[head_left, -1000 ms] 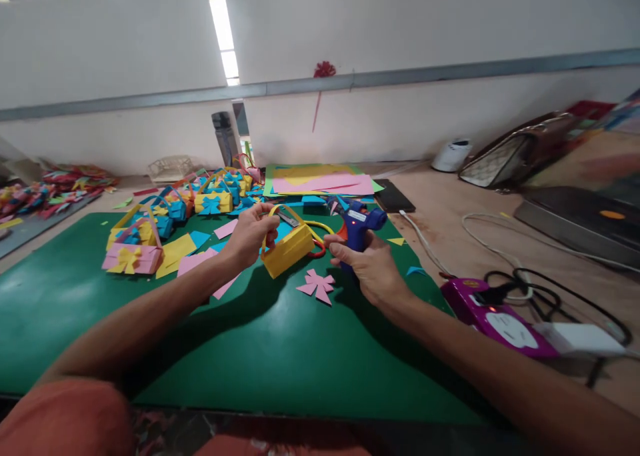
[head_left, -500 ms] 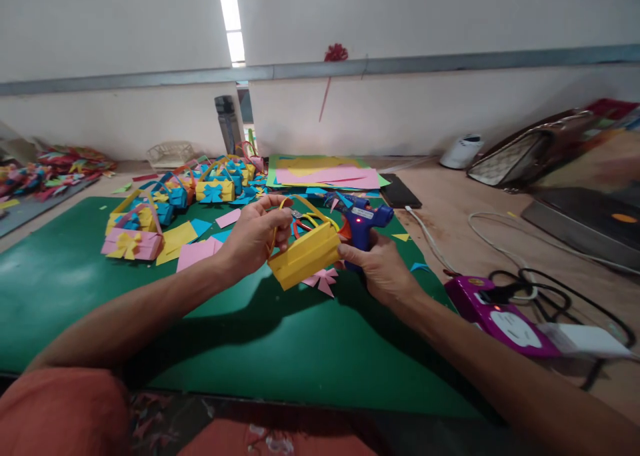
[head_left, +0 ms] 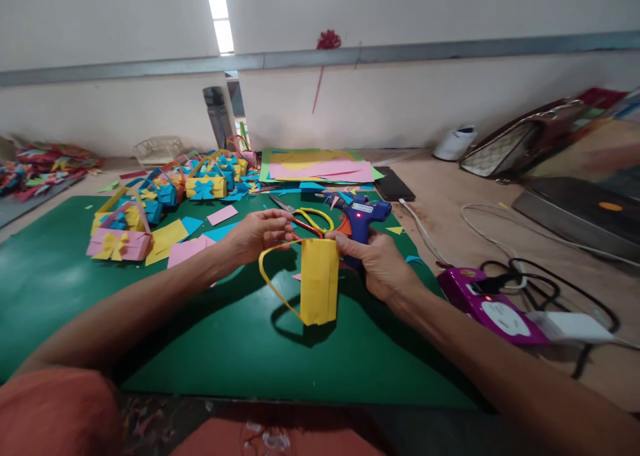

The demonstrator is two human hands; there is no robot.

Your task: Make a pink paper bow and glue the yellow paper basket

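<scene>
A small yellow paper basket hangs on end above the green mat, its thin strip handle looping out to the left. My right hand grips a blue glue gun with a lit red light and pinches the basket's upper corner with the thumb. My left hand is by the basket's top left, fingers loosely bent and apart; whether a fingertip touches the handle I cannot tell. Behind the basket lie scissors with red and yellow at the handles. A pink paper piece is mostly hidden by the basket.
Finished paper baskets stand at the left of the green mat, near loose paper pieces. Paper sheets and a phone lie at the back. A purple power strip with cables sits at right.
The yellow basket has turned from lying sideways to hanging on end, its handle now pointing left. My left hand has let go of the handle's top and its fingers have opened out.
</scene>
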